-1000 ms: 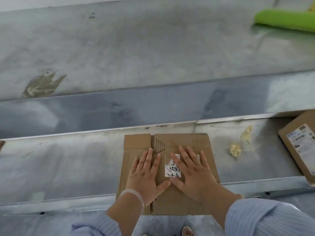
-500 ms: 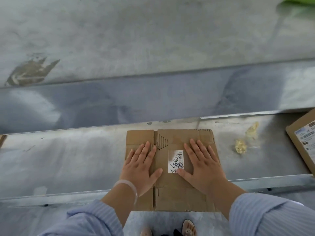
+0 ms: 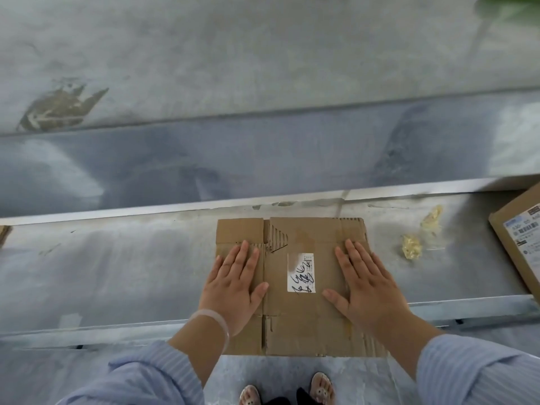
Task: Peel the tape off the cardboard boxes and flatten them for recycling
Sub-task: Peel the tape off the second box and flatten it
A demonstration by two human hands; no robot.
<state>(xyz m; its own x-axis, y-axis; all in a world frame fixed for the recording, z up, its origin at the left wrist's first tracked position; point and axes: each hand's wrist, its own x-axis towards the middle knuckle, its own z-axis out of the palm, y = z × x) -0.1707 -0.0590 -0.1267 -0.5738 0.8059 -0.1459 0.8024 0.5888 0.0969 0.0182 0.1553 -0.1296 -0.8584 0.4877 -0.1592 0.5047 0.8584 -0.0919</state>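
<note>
I see the left hand (image 3: 233, 287) pressing the flattened box (image 3: 301, 317) at nine o'clock, right hand (image 3: 368, 287) at three. Both lie flat, fingers straight.

A brown flattened cardboard box (image 3: 298, 317), ribbed where its corrugation is torn bare, carries a white label (image 3: 301, 272) scrawled in black ink, on a dull silver-grey table (image 3: 117, 273). Near the table's right edge lie amber-yellow tape wads (image 3: 412, 250) and a second box (image 3: 508, 226), also brown. The sleeves (image 3: 479, 375) are pale blue and finely striped, the bangle (image 3: 217, 318) milky white.

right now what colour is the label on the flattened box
The label is white with black handwriting; the head view shows it.
</note>
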